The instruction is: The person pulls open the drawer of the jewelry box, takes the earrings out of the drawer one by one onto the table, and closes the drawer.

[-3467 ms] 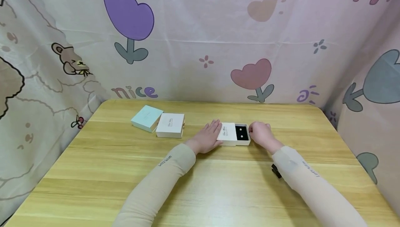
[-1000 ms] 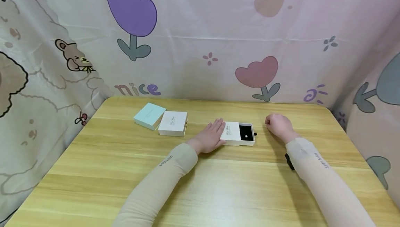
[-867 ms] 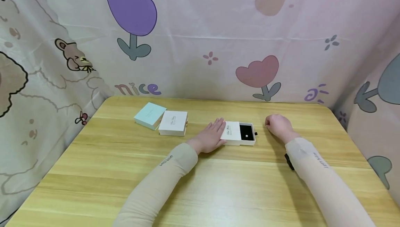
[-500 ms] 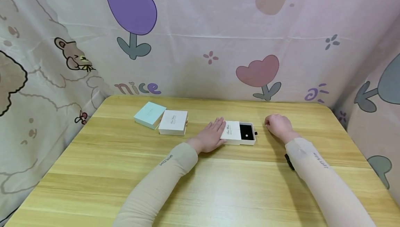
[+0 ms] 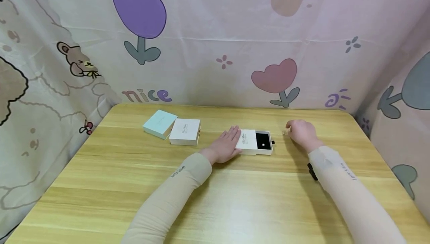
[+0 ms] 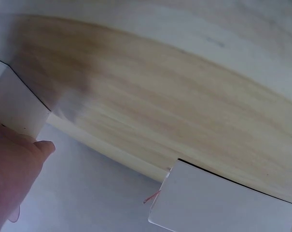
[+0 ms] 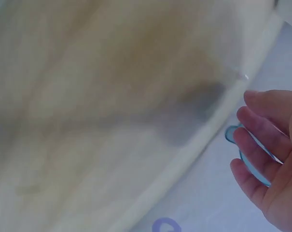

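Note:
My left hand [image 5: 224,147] lies with straight fingers on the white sleeve [image 5: 248,138] of a small jewelry box, its hand and the sleeve's edge showing at the left of the left wrist view. The box's drawer [image 5: 271,152] is partly pulled out to the right, with a black tab at its end. One pearl stud earring [image 5: 263,144] sits in the black lining. To the right of the box, my right hand [image 5: 303,134] is over the table, its fingers loosely bent and holding nothing in the right wrist view. A tiny earring [image 7: 246,76] lies just off its fingertips.
Another white box [image 5: 184,131] stands to the left, beside a pale turquoise box [image 5: 160,124]. All are on a wood-grain table [image 5: 215,199]. A patterned cloth [image 5: 201,42] hangs behind it and along both sides.
Since the oldest frame, one of the two pearl studs has left the drawer and my right hand has moved right, off the drawer. Lately its fingers have loosened, and a tiny earring shows beside them.

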The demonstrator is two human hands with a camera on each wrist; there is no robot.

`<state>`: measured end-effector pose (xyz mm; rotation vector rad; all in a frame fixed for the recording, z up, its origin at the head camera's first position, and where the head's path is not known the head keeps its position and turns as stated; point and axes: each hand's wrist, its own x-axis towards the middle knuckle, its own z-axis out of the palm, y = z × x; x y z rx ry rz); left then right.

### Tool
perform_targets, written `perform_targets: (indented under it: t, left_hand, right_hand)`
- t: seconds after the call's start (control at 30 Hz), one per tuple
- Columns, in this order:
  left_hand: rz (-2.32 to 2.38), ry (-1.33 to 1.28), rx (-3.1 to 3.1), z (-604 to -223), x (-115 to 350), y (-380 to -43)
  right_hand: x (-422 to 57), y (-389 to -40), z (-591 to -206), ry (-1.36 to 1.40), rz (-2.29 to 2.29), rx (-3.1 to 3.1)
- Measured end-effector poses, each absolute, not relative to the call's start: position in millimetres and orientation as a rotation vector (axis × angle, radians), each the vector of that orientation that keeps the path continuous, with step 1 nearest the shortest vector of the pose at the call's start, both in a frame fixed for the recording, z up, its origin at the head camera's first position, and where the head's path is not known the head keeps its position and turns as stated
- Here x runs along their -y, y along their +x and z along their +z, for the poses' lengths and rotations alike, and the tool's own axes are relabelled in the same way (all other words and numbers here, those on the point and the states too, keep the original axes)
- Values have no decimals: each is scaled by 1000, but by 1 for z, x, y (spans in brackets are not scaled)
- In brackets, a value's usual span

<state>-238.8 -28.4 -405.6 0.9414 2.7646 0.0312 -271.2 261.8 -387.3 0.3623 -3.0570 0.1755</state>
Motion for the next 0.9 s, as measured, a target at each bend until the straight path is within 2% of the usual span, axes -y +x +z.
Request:
perform_targets:
  t: [0.23,0.47,0.67,0.9]
  left_hand:
    - [25,932,-2767,-403,31,-241]
    - [45,937,-2760,-404,31,-242]
    - [40,947,-2767,-405,31,-242]
    - [36,961,-2766,-404,30,-238]
  right_hand:
    - [-255,-265,-362,406,233,3031]
    - [-232,-257,-347,610,275,2989]
    - [-208,-244,-353,838,275,3007]
    - [-193,-233,-375,1001,42,2892]
